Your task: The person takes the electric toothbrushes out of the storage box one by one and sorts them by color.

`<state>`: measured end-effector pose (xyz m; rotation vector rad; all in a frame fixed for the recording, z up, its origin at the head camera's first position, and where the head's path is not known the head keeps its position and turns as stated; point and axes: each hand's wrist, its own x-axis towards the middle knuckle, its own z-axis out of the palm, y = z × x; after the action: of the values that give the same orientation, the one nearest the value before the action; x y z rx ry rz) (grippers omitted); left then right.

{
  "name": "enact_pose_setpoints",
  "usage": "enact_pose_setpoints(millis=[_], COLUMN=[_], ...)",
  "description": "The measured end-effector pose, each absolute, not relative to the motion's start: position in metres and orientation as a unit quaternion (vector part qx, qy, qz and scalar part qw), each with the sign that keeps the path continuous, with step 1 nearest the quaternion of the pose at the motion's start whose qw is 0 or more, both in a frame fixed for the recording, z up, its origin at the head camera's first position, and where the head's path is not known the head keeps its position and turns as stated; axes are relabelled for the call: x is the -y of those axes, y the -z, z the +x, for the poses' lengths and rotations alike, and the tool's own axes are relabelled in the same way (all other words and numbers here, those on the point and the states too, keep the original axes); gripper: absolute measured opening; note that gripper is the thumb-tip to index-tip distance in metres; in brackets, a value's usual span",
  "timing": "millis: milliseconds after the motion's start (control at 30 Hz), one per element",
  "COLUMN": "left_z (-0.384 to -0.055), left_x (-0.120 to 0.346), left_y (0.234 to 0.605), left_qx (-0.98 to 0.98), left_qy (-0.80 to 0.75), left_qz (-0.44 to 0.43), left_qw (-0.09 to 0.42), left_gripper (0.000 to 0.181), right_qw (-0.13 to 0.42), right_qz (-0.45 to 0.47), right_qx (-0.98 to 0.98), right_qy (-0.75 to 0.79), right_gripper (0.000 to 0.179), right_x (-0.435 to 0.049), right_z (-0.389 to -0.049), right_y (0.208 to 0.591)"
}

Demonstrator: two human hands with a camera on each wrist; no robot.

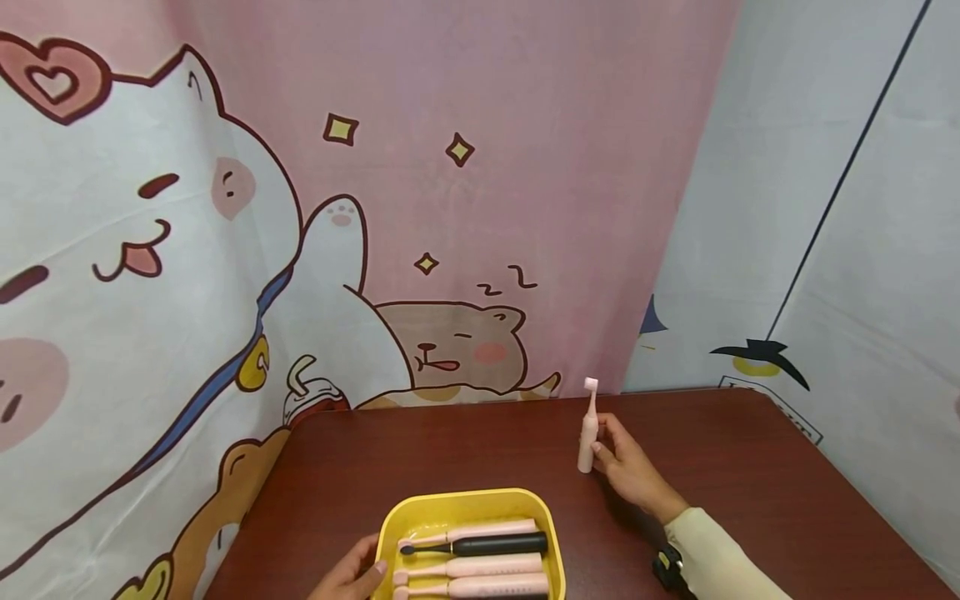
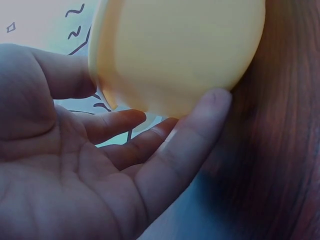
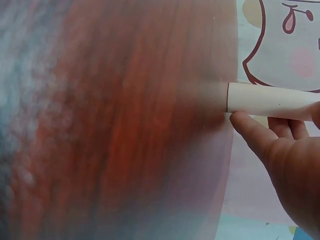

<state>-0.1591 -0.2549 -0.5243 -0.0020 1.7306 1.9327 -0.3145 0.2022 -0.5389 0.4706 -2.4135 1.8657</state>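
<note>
My right hand (image 1: 630, 471) grips a pale pink electric toothbrush (image 1: 588, 442) by its handle, brush head up, over the right half of the table. In the right wrist view its pale handle (image 3: 270, 101) lies between the fingers, and the brush head is out of that view. A yellow tray (image 1: 557, 542) stands near the front, holding several electric toothbrushes, one a black toothbrush (image 1: 498, 544) and the others pink toothbrushes (image 1: 495, 567). At the tray's left end, my left hand (image 1: 351, 575) holds its rim and wall. The left wrist view shows the thumb and fingers around the tray wall (image 2: 185, 55).
The dark red-brown table (image 1: 450, 446) reaches back to a cartoon-printed curtain (image 1: 562, 167). On the right hangs a pale curtain (image 1: 847, 275). A dark device (image 1: 667, 571) is at my right wrist, beside the light sleeve (image 1: 720, 554).
</note>
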Motion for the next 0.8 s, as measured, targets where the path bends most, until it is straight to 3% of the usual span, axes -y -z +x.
enact_pose_setpoints(millis=[800], left_z=[-0.157], left_x=[0.254], left_y=[0.523], left_qx=[-0.646], left_qy=[-0.717], left_qz=[0.003], left_qw=[0.263], left_gripper=[0.065], right_qw=[0.02], right_qz=[0.15], right_qx=[0.79], right_qy=[-0.595], right_gripper=[0.042], right_x=[-0.206], right_z=[-0.304], right_y=[0.527])
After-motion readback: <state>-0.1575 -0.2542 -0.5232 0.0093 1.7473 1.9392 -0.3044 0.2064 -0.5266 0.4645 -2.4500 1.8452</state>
